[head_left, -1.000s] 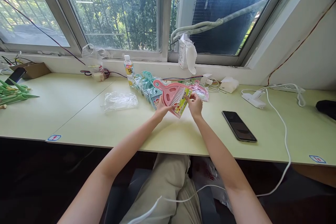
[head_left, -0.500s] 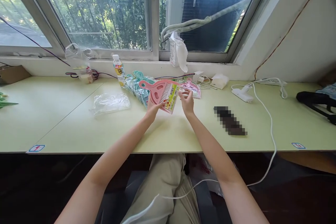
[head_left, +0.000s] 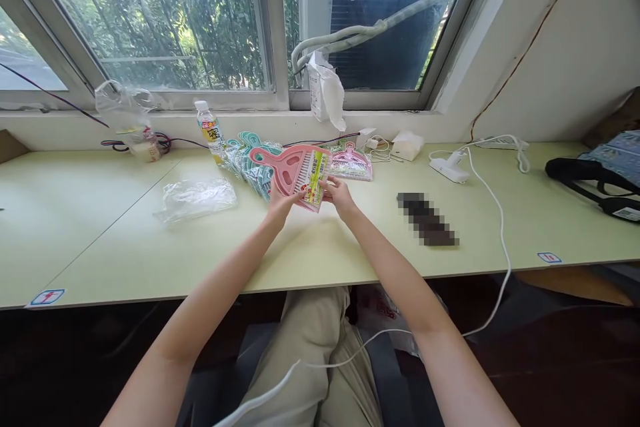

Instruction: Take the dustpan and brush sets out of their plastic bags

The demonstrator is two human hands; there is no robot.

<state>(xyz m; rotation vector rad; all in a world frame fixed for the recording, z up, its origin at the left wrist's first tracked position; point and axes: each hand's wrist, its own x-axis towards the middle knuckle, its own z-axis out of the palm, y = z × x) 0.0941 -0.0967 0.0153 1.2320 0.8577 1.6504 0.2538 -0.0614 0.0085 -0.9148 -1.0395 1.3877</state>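
Note:
A pink dustpan and brush set [head_left: 291, 170] with a yellow-green label is held up above the table in front of me. My left hand [head_left: 283, 203] grips its lower left edge, thumb over the front. At its right edge, my right hand [head_left: 339, 195] has its fingers closed on the label side. Just behind lies a pile of teal dustpan sets [head_left: 253, 163] in clear wrapping. Another pink dustpan set [head_left: 353, 163] rests on the table to the right, behind my right hand.
Left of my hands lies a clear plastic bag [head_left: 199, 199]. A drink bottle [head_left: 210, 128] stands behind. To the right are a pixelated dark object [head_left: 427, 220], a white power strip [head_left: 450, 167] with its cord, and a black strap [head_left: 590, 190]. A tissue pack [head_left: 325, 90] is by the window.
My right hand has moved in from beside the pink dustpan set and now holds its right edge. The camera view has turned slightly to the right.

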